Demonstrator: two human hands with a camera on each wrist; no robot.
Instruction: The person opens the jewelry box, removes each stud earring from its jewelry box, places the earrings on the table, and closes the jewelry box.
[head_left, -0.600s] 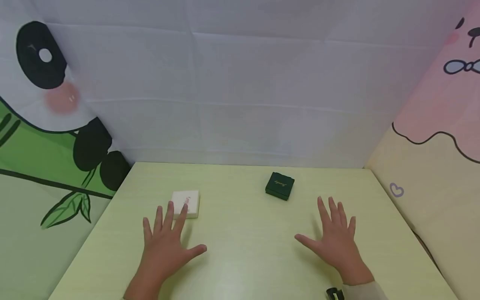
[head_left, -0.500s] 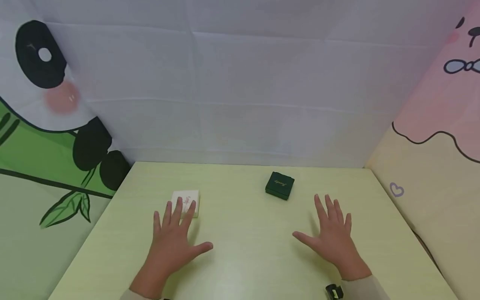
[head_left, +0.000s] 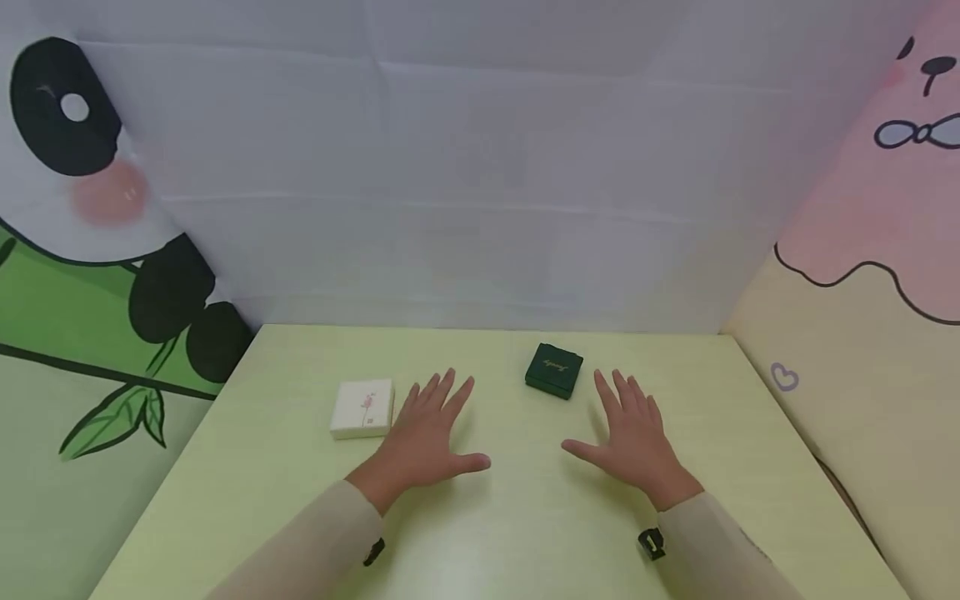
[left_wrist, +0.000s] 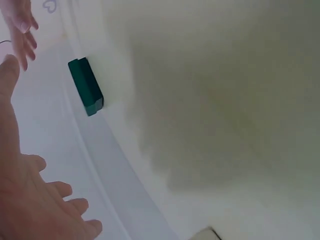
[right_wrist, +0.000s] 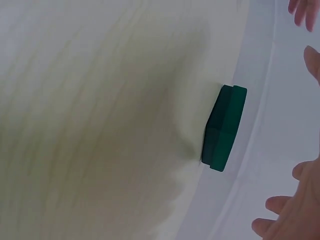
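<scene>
A dark green box [head_left: 554,370] with gold lettering lies toward the back of the table, right of the middle. To the left is a white box [head_left: 362,407] with a small pink print on top. My left hand [head_left: 423,442] hovers over the table just right of the white box, fingers spread and holding nothing. With its fingers also spread, my right hand [head_left: 630,437] is in the air in front of the green box and to its right. Both wrist views show the green box [left_wrist: 86,86] apart from the fingers; a corner of the white box [left_wrist: 206,234] shows at the left one's bottom edge.
The pale yellow table [head_left: 510,533] meets a grey-white cloth wall [head_left: 480,208] at the back. A printed panel [head_left: 105,333] with a green stalk and leaves closes off the left side. Along the right stands a pink and cream panel [head_left: 855,350].
My left hand has moved right and forward, from over the white box to beside it. My right hand has shifted a little forward and left. The boxes have stayed put.
</scene>
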